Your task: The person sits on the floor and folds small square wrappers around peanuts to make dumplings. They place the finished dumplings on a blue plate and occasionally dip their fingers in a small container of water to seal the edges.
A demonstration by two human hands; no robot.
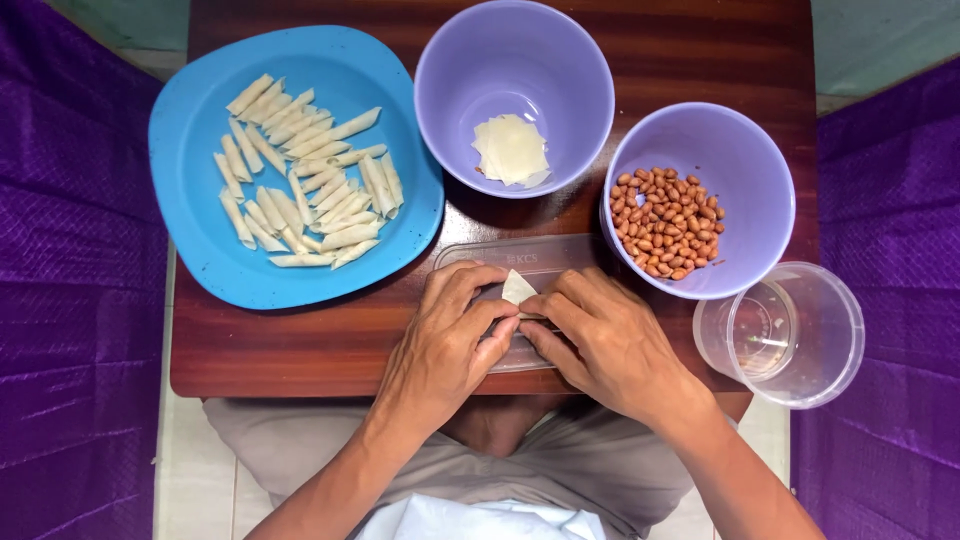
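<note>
Near the front edge of the wooden tabletop (330,340), the left hand (445,345) and right hand (600,340) meet over a clear plastic lid (540,255), their fingers (500,315) pinching a small pale wrapper (517,289). Toward the left edge, a blue plate (190,180) holds many rolled wrappers (305,185). At the back edge, a purple bowl (515,60) holds flat wrappers (511,150). Right of it, a second purple bowl (745,160) holds peanuts (667,222). A clear tub (815,335) overhangs the front right corner.

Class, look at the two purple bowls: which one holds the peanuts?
The purple bowl on the right, beside the clear plastic cup, holds peanuts. The other purple bowl holds only pale wrappers.
</note>
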